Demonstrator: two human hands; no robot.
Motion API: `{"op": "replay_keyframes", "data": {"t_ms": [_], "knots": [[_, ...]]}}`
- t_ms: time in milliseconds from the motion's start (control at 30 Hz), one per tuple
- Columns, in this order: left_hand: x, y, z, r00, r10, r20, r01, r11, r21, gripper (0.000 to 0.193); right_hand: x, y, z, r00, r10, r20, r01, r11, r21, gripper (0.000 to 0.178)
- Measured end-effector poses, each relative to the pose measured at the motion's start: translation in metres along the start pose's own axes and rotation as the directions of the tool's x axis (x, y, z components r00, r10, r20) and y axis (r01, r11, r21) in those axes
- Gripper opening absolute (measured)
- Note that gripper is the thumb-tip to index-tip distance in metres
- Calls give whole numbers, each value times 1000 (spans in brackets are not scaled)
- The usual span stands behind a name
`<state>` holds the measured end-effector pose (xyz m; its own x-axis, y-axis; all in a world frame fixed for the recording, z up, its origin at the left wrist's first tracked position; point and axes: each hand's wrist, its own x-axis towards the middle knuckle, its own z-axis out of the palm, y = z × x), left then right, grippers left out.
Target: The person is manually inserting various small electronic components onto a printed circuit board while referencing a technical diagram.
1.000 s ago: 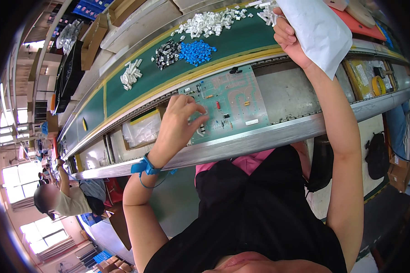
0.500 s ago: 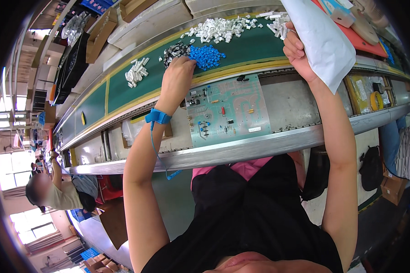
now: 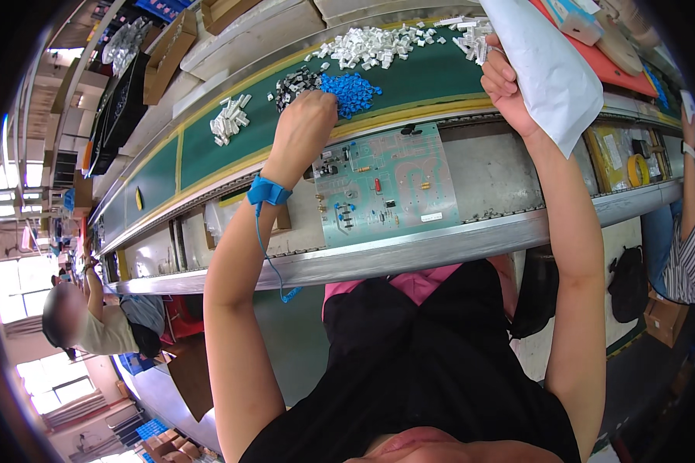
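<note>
As left fingers reach blue parts, board (markings unreadable)

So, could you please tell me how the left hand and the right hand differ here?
The left hand is down at the piles of blue parts and black parts, while the right hand holds a white sheet or bag. The left hand wears a blue wrist strap; the right hand shows none. Both are ungloved.

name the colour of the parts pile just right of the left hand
The parts pile is bright blue, clearest in the head view.
</note>
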<state>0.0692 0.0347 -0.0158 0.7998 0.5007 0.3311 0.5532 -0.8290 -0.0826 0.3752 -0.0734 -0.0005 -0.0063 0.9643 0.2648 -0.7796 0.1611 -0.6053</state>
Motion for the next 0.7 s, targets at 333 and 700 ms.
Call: {"op": "replay_keyframes", "data": {"t_ms": [333, 700], "knots": [[-32, 27, -41, 892, -430, 143, 395, 583, -710, 15, -1, -1, 2, 999, 10, -47, -11, 1000, -16, 35], [-88, 78, -72, 985, -145, 88, 170, 873, -457, 14, 35, 25, -20, 701, -251, 668, -90, 898, 432, 47]]}}
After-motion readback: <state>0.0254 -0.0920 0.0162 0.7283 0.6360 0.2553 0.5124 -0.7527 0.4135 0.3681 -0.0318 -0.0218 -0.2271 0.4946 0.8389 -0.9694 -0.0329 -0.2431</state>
